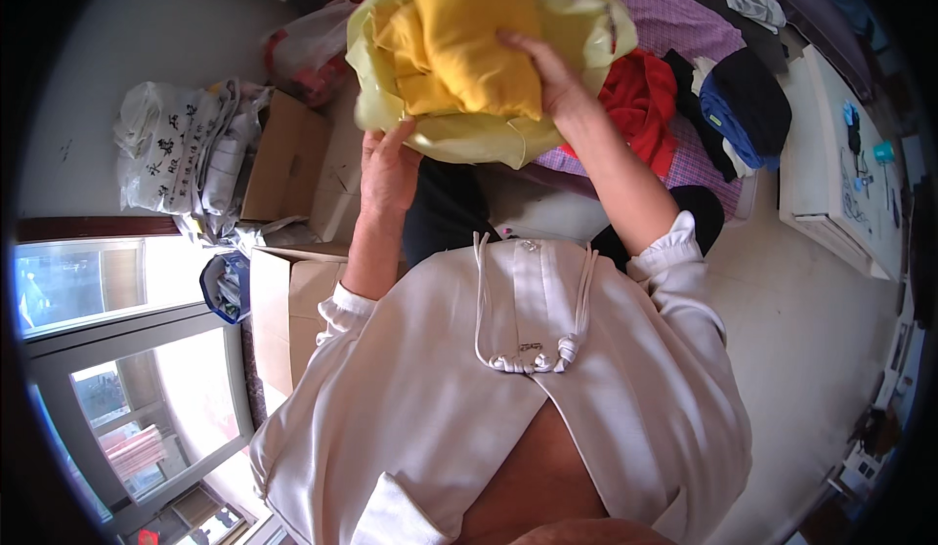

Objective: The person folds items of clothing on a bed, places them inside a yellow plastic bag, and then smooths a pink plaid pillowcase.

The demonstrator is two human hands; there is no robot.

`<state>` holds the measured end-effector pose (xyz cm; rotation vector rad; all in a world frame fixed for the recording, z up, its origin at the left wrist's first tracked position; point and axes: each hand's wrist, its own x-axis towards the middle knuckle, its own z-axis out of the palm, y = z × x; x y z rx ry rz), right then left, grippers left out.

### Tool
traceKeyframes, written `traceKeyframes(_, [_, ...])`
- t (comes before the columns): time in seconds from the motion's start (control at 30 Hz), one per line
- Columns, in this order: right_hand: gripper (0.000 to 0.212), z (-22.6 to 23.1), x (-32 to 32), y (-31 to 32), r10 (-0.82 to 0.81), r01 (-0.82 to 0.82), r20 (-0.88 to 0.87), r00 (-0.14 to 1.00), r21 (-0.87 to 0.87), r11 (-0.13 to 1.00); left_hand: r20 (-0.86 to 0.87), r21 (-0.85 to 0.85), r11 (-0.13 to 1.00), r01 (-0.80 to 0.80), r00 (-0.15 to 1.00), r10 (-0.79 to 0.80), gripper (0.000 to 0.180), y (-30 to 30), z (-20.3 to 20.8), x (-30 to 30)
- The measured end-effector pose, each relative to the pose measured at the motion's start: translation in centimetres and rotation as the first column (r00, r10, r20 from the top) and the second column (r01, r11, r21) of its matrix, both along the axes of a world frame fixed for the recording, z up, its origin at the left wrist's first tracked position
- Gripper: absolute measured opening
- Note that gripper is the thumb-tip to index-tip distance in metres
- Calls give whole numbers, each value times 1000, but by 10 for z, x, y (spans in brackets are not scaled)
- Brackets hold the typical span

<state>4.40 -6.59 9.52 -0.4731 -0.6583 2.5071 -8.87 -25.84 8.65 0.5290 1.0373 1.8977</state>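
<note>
In front of me is a pale yellow plastic bag (459, 140), spread wide with a folded bright yellow garment (474, 32) at its mouth. My left hand (388, 169) grips the near left rim of the bag, with some fingers tucked behind the plastic. On the right side of the bundle, my right hand (559, 78) holds the yellow garment, its thumb lying over the cloth. The lower part of the garment is hidden by the bag's near edge. Just beyond my right forearm lies a red garment (640, 105) on a purple checked cloth (689, 22).
Dark blue and black folded clothes (747, 101) lie on the checked cloth's right end. A white cabinet (831, 145) with small items stands farther right. At left are cardboard boxes (283, 159), stacked plastic-wrapped packages (181, 145) and a blue bag (227, 286) near the window.
</note>
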Motion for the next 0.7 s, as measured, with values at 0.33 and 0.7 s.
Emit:
traceKeyframes(0.33, [56,-95,-20,17,182,-182,330,926,-33,983,4,35,999,13,1000,-13,48,-1,1,9])
traceKeyframes(0.7, [53,-71,-2,14,24,-433,551,834,627,647,-113,-4,997,-72,991,71,48,-3,-12,0])
